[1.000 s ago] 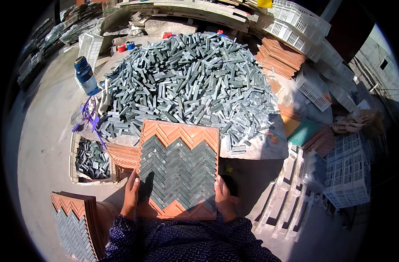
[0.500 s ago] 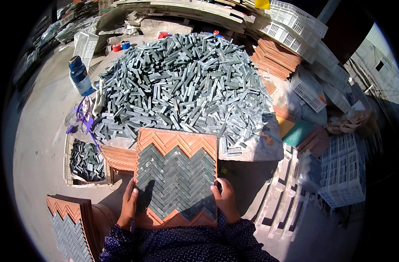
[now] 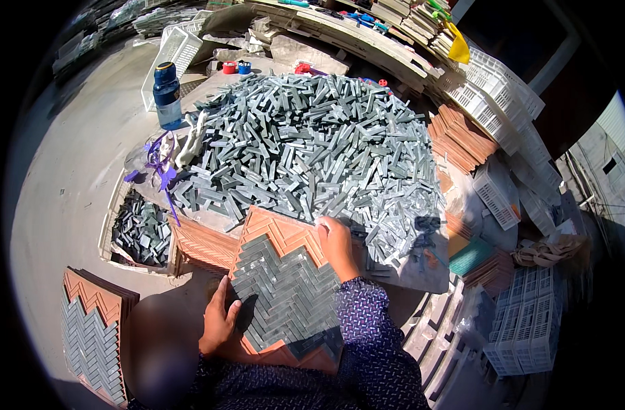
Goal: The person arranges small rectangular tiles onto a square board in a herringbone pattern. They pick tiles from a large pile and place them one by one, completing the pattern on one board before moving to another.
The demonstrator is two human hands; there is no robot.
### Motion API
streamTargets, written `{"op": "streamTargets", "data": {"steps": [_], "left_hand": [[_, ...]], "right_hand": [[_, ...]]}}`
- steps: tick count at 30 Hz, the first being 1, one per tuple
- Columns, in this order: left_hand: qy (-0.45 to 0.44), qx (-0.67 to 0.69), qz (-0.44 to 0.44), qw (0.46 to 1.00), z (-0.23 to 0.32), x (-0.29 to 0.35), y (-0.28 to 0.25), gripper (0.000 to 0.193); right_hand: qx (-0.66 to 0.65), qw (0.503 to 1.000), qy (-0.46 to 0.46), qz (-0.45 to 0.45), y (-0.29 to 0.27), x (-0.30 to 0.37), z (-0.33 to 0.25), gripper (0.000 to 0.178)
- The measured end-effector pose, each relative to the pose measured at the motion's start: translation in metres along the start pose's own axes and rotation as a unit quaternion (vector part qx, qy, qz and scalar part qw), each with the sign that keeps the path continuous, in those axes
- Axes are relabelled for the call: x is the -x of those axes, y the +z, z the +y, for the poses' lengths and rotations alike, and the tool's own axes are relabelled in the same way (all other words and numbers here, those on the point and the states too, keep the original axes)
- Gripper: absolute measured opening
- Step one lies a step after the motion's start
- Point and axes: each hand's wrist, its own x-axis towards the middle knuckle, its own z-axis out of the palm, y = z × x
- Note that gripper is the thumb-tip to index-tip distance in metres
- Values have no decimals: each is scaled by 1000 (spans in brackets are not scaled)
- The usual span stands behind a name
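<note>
A terracotta-coloured mould tray (image 3: 278, 229) is tilted in front of me, with dark grey strip tiles (image 3: 285, 294) laid in a herringbone pattern in its middle. Bare orange zigzag slots show along its far and near ends. My left hand (image 3: 219, 321) holds the tray's left edge, thumb beside the tiles and fingers along the side. At the far right corner, my right hand (image 3: 336, 247) is closed over the rim, its fingertips partly hidden. Just beyond the tray lies a big heap of loose grey strip tiles (image 3: 312, 150) on a worktable.
At lower left stands a stack of filled trays (image 3: 93, 335). A crate of tile pieces (image 3: 107, 236) sits beside stacked orange trays (image 3: 203, 242). A blue bottle (image 3: 167, 99) stands far left. White crates (image 3: 524, 321) and a slatted pallet (image 3: 439, 328) are on the right.
My right hand has moved from the tray's right side up to its far right corner. The tray has turned and tilted slightly, and the view has shifted.
</note>
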Motion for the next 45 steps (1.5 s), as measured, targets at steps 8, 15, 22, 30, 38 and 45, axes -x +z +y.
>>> {"op": "streamTargets", "data": {"steps": [8, 15, 22, 30, 38, 45], "left_hand": [[5, 8, 11, 1000, 8, 1, -2, 59], [12, -9, 25, 1000, 1, 2, -3, 59], [8, 19, 28, 999, 0, 3, -2, 60], [8, 24, 32, 999, -4, 1, 1, 61], [2, 20, 28, 999, -2, 1, 0, 61], [-3, 25, 28, 999, -2, 2, 0, 61]], "right_hand": [[256, 958, 101, -75, 43, -43, -10, 30], [-109, 979, 133, -113, 33, -26, -14, 22], [-321, 895, 214, -224, 31, -5, -38, 33], [-270, 902, 133, -310, 38, -17, -26, 35], [-237, 905, 121, -331, 45, -20, -27, 32], [-91, 951, 3, -295, 45, -13, -41, 32]]}}
